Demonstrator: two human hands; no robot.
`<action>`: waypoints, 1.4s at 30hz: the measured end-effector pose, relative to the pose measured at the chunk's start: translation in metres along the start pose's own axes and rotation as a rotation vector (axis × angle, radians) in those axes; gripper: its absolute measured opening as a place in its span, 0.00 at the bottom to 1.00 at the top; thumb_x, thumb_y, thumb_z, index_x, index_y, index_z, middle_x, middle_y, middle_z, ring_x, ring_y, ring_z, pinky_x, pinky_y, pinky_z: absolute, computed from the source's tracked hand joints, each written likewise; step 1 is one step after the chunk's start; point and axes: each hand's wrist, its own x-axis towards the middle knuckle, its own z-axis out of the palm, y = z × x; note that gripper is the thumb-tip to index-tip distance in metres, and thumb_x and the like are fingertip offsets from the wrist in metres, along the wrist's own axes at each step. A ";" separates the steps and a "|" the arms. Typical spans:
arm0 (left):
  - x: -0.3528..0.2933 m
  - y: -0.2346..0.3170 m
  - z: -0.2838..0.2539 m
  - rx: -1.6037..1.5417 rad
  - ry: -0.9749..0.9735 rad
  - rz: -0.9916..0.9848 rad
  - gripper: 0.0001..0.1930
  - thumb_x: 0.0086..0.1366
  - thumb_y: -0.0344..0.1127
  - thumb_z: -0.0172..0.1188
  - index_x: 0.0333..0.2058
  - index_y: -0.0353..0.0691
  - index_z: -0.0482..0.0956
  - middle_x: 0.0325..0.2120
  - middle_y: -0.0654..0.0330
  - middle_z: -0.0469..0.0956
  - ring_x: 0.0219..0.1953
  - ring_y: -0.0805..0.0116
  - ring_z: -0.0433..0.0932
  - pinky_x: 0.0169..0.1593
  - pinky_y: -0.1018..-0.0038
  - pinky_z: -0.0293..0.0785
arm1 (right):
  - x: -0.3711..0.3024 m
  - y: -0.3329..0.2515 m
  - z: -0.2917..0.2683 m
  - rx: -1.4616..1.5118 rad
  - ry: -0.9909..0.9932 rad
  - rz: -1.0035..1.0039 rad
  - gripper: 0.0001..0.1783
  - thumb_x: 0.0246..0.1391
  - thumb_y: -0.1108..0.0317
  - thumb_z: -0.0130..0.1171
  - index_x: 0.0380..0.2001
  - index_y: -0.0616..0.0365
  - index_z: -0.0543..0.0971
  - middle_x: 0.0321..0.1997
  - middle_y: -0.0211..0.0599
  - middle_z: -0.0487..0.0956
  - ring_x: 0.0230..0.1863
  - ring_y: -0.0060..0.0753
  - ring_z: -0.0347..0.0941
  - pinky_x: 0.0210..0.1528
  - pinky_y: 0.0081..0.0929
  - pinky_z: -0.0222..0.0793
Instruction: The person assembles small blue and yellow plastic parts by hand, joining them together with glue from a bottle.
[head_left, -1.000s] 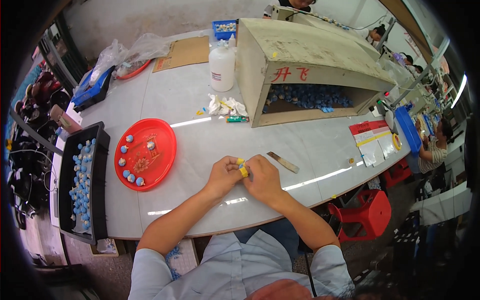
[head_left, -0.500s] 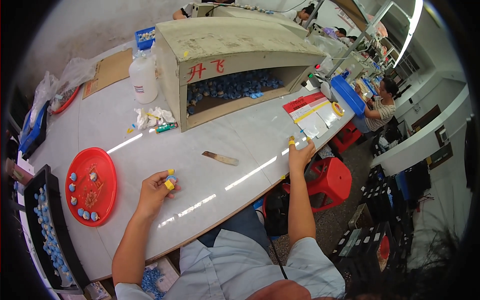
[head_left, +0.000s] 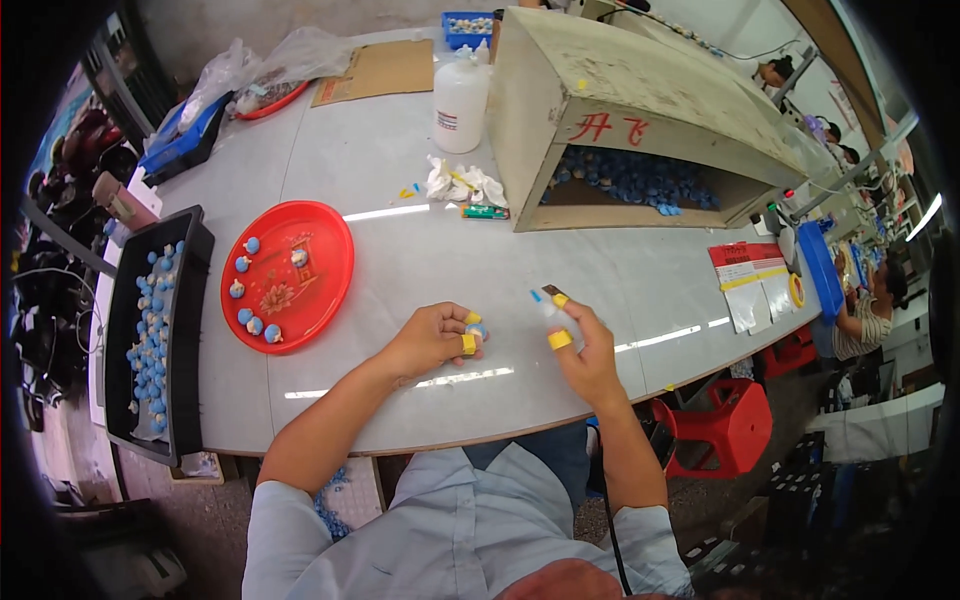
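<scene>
Between the yellow-taped thumb and finger of my left hand [head_left: 430, 342] is a small blue-and-cream round figure piece [head_left: 478, 331]. My right hand [head_left: 590, 355], also taped yellow on thumb and forefinger, is closed on a small clear piece with a blue tip [head_left: 536, 296]; blur hides its exact kind. That tip points toward the left hand, with a gap between them. A dark flat blade end [head_left: 552, 290] shows just beyond the right forefinger, its rest hidden by the hand. Left of my hands, a red round tray [head_left: 335, 318] carries several similar figure pieces.
A black bin [head_left: 190, 400] of blue pieces stands at the far left. Behind my hands are a white bottle [head_left: 460, 112], crumpled tissue [head_left: 452, 180] and a beige open-front box [head_left: 560, 100] with blue parts. Red stools [head_left: 725, 425] stand right; a co-worker [head_left: 875, 310] sits beyond.
My right hand has come in from the right toward the left hand, bringing the blue-tipped piece over the blade. The view has swung left. The left hand still holds the figure piece.
</scene>
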 end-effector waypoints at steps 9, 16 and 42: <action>-0.002 -0.002 -0.007 0.015 -0.089 -0.014 0.20 0.61 0.28 0.63 0.50 0.28 0.72 0.36 0.56 0.80 0.34 0.75 0.81 0.32 0.83 0.75 | -0.024 -0.008 0.039 0.090 -0.058 -0.175 0.15 0.41 0.78 0.65 0.36 0.65 0.76 0.25 0.41 0.75 0.22 0.35 0.69 0.25 0.26 0.65; 0.000 -0.002 -0.011 0.012 -0.134 -0.019 0.16 0.60 0.28 0.64 0.45 0.30 0.74 0.33 0.57 0.82 0.32 0.77 0.80 0.29 0.84 0.72 | -0.028 -0.003 0.041 -0.035 -0.023 -0.390 0.14 0.42 0.76 0.65 0.35 0.66 0.76 0.22 0.40 0.74 0.18 0.36 0.67 0.22 0.28 0.62; -0.001 0.004 -0.005 -0.034 -0.026 -0.076 0.16 0.61 0.29 0.64 0.45 0.27 0.74 0.32 0.57 0.80 0.34 0.72 0.82 0.31 0.82 0.74 | -0.025 -0.009 0.047 -0.225 -0.021 -0.538 0.14 0.38 0.74 0.67 0.31 0.61 0.75 0.18 0.34 0.72 0.14 0.34 0.65 0.20 0.29 0.59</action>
